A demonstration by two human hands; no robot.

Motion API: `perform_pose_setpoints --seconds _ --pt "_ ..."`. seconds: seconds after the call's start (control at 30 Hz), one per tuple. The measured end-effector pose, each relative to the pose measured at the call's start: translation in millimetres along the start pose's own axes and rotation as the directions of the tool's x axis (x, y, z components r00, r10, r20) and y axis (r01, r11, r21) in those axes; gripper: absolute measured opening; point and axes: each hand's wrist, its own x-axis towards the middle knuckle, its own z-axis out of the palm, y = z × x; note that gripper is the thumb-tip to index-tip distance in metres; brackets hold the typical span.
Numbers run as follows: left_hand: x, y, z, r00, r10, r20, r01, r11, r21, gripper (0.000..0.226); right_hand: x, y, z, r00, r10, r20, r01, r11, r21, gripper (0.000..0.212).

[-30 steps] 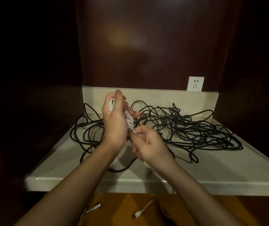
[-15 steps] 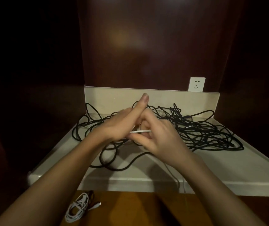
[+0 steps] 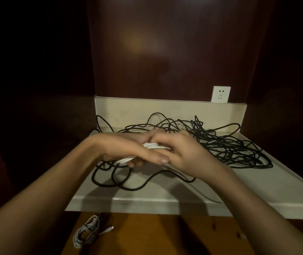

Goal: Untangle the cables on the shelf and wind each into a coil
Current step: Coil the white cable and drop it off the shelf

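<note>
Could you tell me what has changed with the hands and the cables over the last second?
The left hand, upright a second ago with the white cable looped round it, has tipped over to lie level, still gripping the bundle. The right hand has closed in against it and keeps pinching the same cable. The black cable tangle stays spread on the shelf, and the coiled white cable lies below.

Dim overall; light from above hits shelf (image 3: 165,197), soft glare on back panel (image 3: 143,46). Hands slightly blurred, edges bowed by wide-angle, sides near black.
</note>
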Motion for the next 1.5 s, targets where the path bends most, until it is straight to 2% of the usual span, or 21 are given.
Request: perform_pose_setpoints --seconds 0.07,0.13,0.23,0.3,0.37,0.47,0.5,0.57,0.67,0.73,0.83,0.93,1.0,1.13,1.2,1.27,1.33,1.4,1.5 --pt "-2 3 3 1.000 -0.004 -0.021 0.005 0.999 0.049 0.049 -1 2 -3 1.000 0.005 0.010 -0.005 1.000 0.011 0.008" --pt "-3 -1 3 0.996 0.030 -0.090 -0.026 0.999 0.040 0.030 -2 4 -5 1.000 0.029 -0.011 -0.029 0.999 0.023 0.011" --pt "-6 -8 7 0.978 0.105 -0.179 -0.084 0.989 0.124 0.025 -4 7 -6 0.997 0.067 -0.030 -0.066 0.997 0.045 0.026" --pt "-8 -8 9 0.968 0.148 -0.203 -0.120 0.982 0.145 0.024 -5 7 -5 0.996 0.086 -0.034 -0.083 0.993 0.087 0.028" --pt "-10 -9 11 0.965 0.148 -0.218 -0.125 0.985 0.118 0.036 -8 6 -3 0.995 0.084 -0.044 -0.079 0.992 0.102 0.025" --pt "-13 -10 9 0.954 0.141 -0.264 -0.095 0.980 0.177 0.090 -13 2 2 0.991 0.107 -0.074 -0.100 0.991 0.089 0.023" --pt "-14 -10 8 0.956 0.145 -0.256 -0.100 0.978 0.181 0.097 -14 0 3 0.990 0.114 -0.082 -0.105 0.989 0.103 0.024" --pt "-15 -7 8 0.962 0.145 -0.231 -0.109 0.981 0.161 0.100 -15 -4 5 0.988 0.120 -0.092 -0.101 0.976 0.191 0.028" --pt "-15 -2 10 0.952 0.147 -0.267 -0.131 0.988 0.078 0.104 -16 -8 6 0.985 0.130 -0.115 -0.091 0.950 0.300 0.036" --pt "-14 0 14 0.943 0.148 -0.300 -0.159 0.987 -0.014 0.107 -17 -10 9 0.982 0.123 -0.140 -0.071 0.942 0.329 0.034" --pt "-12 1 19 0.932 0.174 -0.316 -0.201 0.978 -0.052 0.107 -19 -12 10 0.970 0.136 -0.200 -0.030 0.888 0.459 0.027" --pt "-10 0 18 0.934 0.143 -0.327 -0.196 0.972 -0.134 0.109 -17 -11 11 0.967 0.174 -0.188 -0.055 0.858 0.510 0.025" --pt "-7 -1 15 0.940 0.133 -0.313 -0.178 0.977 -0.120 0.102 -15 -10 11 0.967 0.206 -0.153 -0.102 0.858 0.504 0.027" --pt "-1 -7 19 0.911 0.219 -0.350 -0.168 0.971 0.170 0.046 -11 -2 3 0.955 0.280 -0.093 -0.231 0.905 0.357 0.026" --pt "1 -13 24 0.872 0.291 -0.394 -0.208 0.948 0.241 0.029 -10 0 -3 0.951 0.305 -0.059 -0.276 0.916 0.291 0.026" --pt "1 -16 27 0.812 0.354 -0.464 -0.271 0.933 0.238 0.022 -9 -2 -11 0.946 0.320 -0.057 -0.301 0.928 0.220 0.018" --pt "-2 -14 33 0.779 0.355 -0.517 -0.358 0.929 0.097 0.017 -10 -5 -15 0.949 0.309 -0.063 -0.296 0.942 0.160 0.016" --pt "-1 -11 41 0.756 0.321 -0.570 -0.410 0.911 -0.032 0.022 -11 -6 -14 0.948 0.310 -0.068 -0.302 0.948 0.104 0.019" --pt "11 -18 48 0.660 0.323 -0.678 -0.378 0.923 0.072 0.035 -11 -9 -14 0.954 0.299 -0.029 -0.297 0.953 0.053 0.024"
